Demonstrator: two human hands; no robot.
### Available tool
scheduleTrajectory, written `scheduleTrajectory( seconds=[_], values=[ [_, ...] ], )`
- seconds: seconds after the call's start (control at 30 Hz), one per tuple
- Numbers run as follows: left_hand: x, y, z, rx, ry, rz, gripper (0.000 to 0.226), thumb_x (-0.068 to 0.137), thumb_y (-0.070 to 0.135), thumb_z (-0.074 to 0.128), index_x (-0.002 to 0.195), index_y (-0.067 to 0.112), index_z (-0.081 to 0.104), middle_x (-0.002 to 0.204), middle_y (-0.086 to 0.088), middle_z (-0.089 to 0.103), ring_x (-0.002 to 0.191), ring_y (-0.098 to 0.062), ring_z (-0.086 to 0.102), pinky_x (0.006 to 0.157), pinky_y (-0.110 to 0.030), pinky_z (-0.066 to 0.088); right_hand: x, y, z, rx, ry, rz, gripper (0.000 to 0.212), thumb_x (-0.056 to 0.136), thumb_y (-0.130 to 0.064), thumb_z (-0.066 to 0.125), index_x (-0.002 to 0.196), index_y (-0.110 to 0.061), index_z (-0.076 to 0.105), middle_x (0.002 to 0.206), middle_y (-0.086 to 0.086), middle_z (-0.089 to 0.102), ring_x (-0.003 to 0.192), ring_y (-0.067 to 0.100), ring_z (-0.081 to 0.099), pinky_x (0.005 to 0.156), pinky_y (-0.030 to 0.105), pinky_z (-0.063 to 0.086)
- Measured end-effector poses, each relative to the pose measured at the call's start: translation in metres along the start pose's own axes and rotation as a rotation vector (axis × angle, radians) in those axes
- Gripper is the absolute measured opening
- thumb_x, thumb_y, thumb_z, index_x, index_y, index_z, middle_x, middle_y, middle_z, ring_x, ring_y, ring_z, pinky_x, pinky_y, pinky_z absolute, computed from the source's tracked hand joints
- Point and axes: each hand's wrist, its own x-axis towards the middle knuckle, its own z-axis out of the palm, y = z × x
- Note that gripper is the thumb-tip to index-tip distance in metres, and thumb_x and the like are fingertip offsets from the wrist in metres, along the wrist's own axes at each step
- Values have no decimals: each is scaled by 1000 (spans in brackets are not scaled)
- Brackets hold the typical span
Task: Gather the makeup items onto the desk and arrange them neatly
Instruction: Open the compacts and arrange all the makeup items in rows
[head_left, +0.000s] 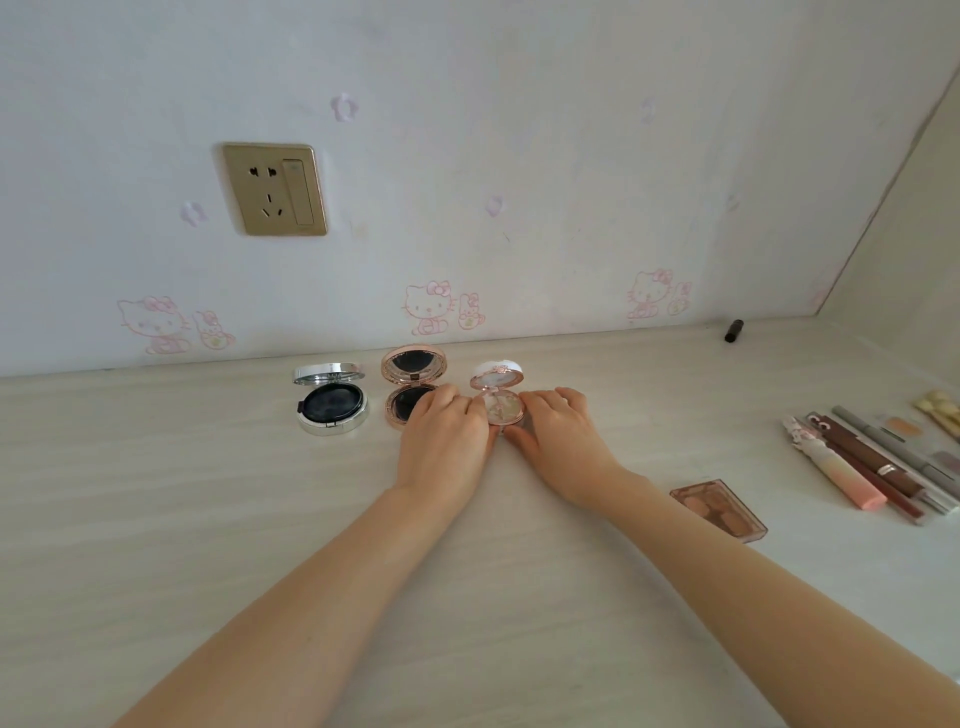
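The small pink compact (497, 396) stands open near the back of the pale wood-grain desk (208, 493). The left hand (445, 434) and right hand (557, 427) cup its base from either side, fingers curled against it. It ends a row with a rose-gold compact (413, 371) and a silver compact (330, 404). Behind them is cartoon-cat wallpaper (519, 156) with a gold socket (275, 189).

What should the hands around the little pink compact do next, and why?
Probably let go of the small pink compact: it already sits open in a row with the silver compact and rose-gold compact, while the brown palette lies apart to the right.
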Motion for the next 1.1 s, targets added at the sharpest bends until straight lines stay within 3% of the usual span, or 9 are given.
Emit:
scheduleTrajectory(
  seconds=[0.47, 0.6, 0.7, 0.9, 1.1],
  values=[
    [14, -7, 9, -36, 22, -56, 38, 98, 40, 44, 114, 11, 64, 100, -4, 68, 116, -21, 47, 91, -32, 37, 16, 3, -4, 46, -23, -12, 39, 98, -39, 43, 120, -8, 50, 124, 9, 57, 123, 28, 44, 111, 32, 21],
    [7, -6, 6, -39, 26, -84, 38, 95, 39, 49, 121, 13, 58, 107, -2, 68, 123, -19, 44, 93, -32, 39, 4, 2, -13, 49, -41, -6, 59, 98, -35, 44, 144, -1, 29, 140, 14, 46, 134, 30, 33, 115, 31, 13],
    [0, -5, -1, -82, 71, -100, 36, 93, 33, 54, 121, 13, 59, 106, -3, 69, 123, -19, 45, 90, -33, 41, -11, 7, -23, 33, -47, 3, 59, 99, -32, 44, 148, -5, 23, 148, 12, 37, 141, 29, 21, 114, 29, 9],
    [-16, 20, -19, -163, 139, -57, 24, 87, 19, 63, 106, 6, 68, 98, -10, 69, 115, -24, 54, 81, -38, 47, -55, 30, -47, 32, -16, 52, 53, 99, -33, 44, 146, -12, 32, 146, 5, 40, 142, 25, 19, 113, 31, 20],
    [-32, 66, -16, -313, 60, -15, 32, 93, 28, 55, 121, 14, 63, 115, -6, 65, 126, -15, 44, 91, -34, 43, -106, 52, -70, 99, 21, 159, 48, 97, -31, 48, 141, -13, 41, 142, 3, 46, 137, 22, 29, 111, 30, 28]
  ],
)
